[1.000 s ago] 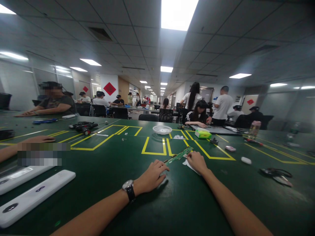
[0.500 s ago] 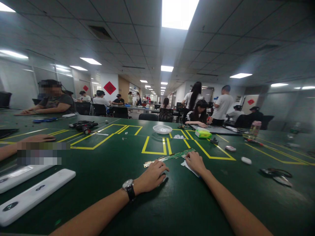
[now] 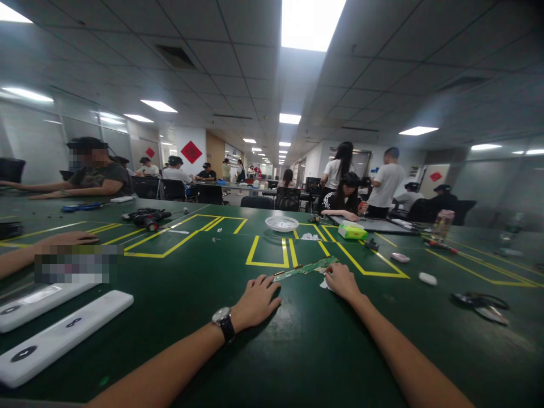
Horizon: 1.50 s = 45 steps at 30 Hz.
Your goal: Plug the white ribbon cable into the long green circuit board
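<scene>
A long narrow green circuit board (image 3: 302, 268) lies slanted on the green table (image 3: 297, 357), between my two hands. My left hand (image 3: 258, 299), with a watch on the wrist, rests with its fingers spread over the board's left end, hiding that end. At the other end, my right hand (image 3: 343, 281) has its fingers bent together over a crumpled white tissue (image 3: 324, 283). Only scraps of the tissue stick out by the fingertips, close to the board's edge.
Beyond the board stand a clear round dish (image 3: 281, 224) and a green tissue pack (image 3: 352, 229). White long cases (image 3: 70, 337) lie at left, near another person's hand (image 3: 70, 238). A white earbud-like case (image 3: 427, 278) and a dark cable (image 3: 484, 301) are at right.
My left hand has shifted left over the board's left end, its fingers flatter. My right hand now covers more of the white tissue, which showed along its underside before.
</scene>
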### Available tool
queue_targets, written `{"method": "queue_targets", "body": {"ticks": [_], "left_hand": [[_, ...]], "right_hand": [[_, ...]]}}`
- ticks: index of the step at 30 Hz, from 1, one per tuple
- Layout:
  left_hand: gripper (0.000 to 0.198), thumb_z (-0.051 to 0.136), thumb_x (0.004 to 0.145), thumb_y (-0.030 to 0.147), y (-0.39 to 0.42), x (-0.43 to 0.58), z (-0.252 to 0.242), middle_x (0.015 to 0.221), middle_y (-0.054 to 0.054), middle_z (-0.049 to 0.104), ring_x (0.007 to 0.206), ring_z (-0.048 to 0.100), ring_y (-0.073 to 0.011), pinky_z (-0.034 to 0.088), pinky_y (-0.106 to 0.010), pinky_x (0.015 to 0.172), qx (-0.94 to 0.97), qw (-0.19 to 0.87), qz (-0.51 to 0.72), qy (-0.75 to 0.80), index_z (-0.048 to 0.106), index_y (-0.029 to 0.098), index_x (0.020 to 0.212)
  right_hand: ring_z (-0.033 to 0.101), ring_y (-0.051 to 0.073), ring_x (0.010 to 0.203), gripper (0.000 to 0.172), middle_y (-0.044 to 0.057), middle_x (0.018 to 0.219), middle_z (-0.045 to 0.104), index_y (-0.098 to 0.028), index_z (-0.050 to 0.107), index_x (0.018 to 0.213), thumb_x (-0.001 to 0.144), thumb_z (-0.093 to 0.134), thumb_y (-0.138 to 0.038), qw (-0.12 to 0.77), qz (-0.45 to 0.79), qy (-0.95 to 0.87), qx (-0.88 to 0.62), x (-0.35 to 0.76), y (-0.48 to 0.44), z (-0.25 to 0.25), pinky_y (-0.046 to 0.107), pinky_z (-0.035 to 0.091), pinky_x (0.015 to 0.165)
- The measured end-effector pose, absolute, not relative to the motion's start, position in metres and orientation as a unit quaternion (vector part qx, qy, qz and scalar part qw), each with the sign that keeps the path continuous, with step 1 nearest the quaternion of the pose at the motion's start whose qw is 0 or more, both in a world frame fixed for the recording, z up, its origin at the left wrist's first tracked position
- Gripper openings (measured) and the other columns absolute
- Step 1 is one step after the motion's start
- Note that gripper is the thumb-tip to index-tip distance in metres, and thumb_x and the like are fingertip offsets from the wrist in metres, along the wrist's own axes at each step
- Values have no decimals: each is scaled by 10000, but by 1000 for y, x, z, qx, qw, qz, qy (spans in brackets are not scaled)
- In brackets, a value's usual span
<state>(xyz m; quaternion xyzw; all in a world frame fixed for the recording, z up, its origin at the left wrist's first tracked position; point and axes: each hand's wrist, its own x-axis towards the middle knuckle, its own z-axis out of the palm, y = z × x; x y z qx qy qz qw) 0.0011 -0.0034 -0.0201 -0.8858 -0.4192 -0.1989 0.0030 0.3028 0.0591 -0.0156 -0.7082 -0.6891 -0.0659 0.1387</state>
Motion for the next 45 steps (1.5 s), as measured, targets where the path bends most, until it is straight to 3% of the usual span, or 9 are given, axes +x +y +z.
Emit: {"method": "queue_targets", "body": {"ticks": [3,11,16,22,27,30,38,42,45], "left_hand": [[335,418,919,411,-2,0,-16,1259,-91,535,1132,463,-287,385,-457,887,-886,9,-193,-422,517,249,1195],[340,310,953,379,-4,-1,1,822,-65,632,771,572,-198,404,-292,705,-863,-20,-200,-463,602,205,976],[350,363,932,404,9,-4,-5,1064,-95,619,1037,505,-241,388,-337,871,-849,-6,-254,-462,593,192,1089],[492,400,902,475,21,-2,-20,1368,-80,466,1229,371,-297,333,-467,939,-865,-64,-205,-454,407,277,1353],[315,418,904,407,15,4,-12,1125,-72,609,1063,482,-247,364,-372,884,-880,-72,-222,-414,617,226,1070],[258,428,900,345,14,5,-8,941,-68,624,935,517,-215,386,-310,824,-867,-78,-248,-425,624,188,957],[420,547,831,419,14,10,-20,1022,-70,580,965,508,-237,397,-319,813,-849,-57,-249,-463,508,213,1194],[439,516,833,423,14,14,-23,1133,-87,549,1070,457,-261,383,-361,881,-835,-37,-246,-491,499,234,1230],[471,456,851,373,16,15,-25,1260,-87,508,1146,411,-278,366,-404,919,-830,-43,-230,-506,448,260,1308]], "right_hand": [[498,252,1046,295,114,1120,590,-175,602,1078,859,428,-268,146,-61,-715,-681,293,58,-17,323,383,815],[515,232,1049,335,102,1095,601,-177,605,1131,836,472,-267,171,-30,-772,-612,282,56,-21,314,343,910],[515,227,1035,309,102,1093,594,-191,617,1113,863,447,-253,186,-24,-808,-559,261,49,-25,321,349,899],[516,225,1033,273,97,1079,596,-203,628,1079,869,456,-231,197,-23,-844,-499,242,43,-26,329,367,876],[523,221,1039,273,83,1103,605,-212,635,1079,841,502,-202,219,-1,-876,-430,240,39,-24,343,366,909],[533,214,1028,264,72,1087,617,-213,640,1058,825,520,-181,236,13,-890,-389,238,36,-22,348,376,914],[537,208,1021,312,76,1081,626,-207,616,1090,802,524,-130,248,40,-905,-342,224,27,-19,349,398,906],[519,223,1045,364,92,1089,614,-183,580,1153,790,561,-178,256,22,-888,-380,222,27,-21,360,383,925],[516,229,1043,292,99,1065,613,-167,616,1080,797,570,-223,253,7,-877,-409,223,29,-23,359,375,928]]}}
